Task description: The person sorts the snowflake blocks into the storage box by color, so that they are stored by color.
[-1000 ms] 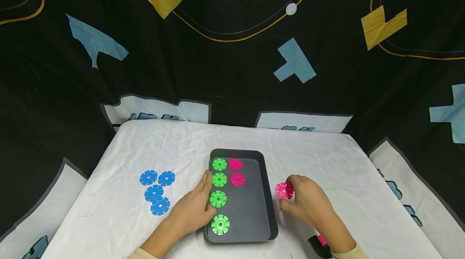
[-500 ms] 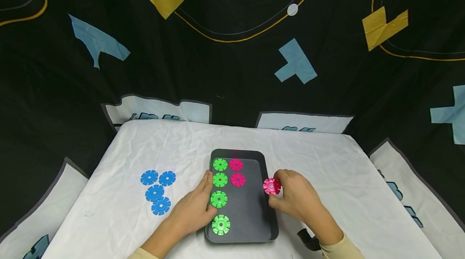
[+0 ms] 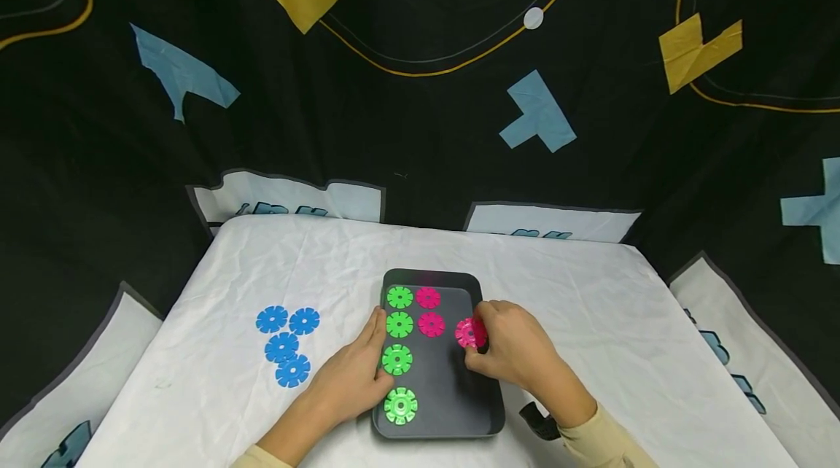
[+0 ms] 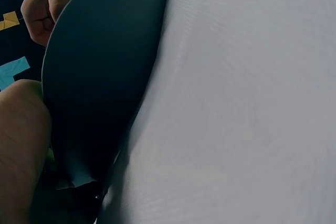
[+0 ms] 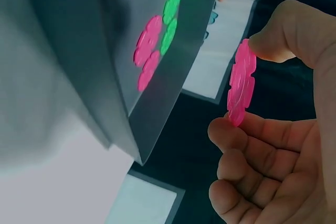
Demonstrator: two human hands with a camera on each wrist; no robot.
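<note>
In the head view my right hand (image 3: 515, 344) pinches a pink notched plastic disc (image 3: 467, 333) between thumb and fingers, over the right side of a dark grey baking tray (image 3: 453, 388). The right wrist view shows this pink disc edge-on, held at the thumb tip and a fingertip. My left hand (image 3: 351, 369) holds the tray's left side, fingers along the outside and thumb over the rim. Several green notched discs (image 3: 397, 359) form a column down the tray's left side. Two pink discs (image 3: 431, 324) lie beside the upper green ones.
Several blue notched discs (image 3: 281, 347) lie in a loose group on the white cloth (image 3: 216, 373), left of the tray. A black strap (image 3: 539, 421) shows at my right wrist. Behind the table hangs a black curtain (image 3: 420, 140) with blue and yellow tape shapes.
My right hand has moved left with the pink disc, from the cloth right of the tray to over the tray's right side. The left hand and tray stay in place.
</note>
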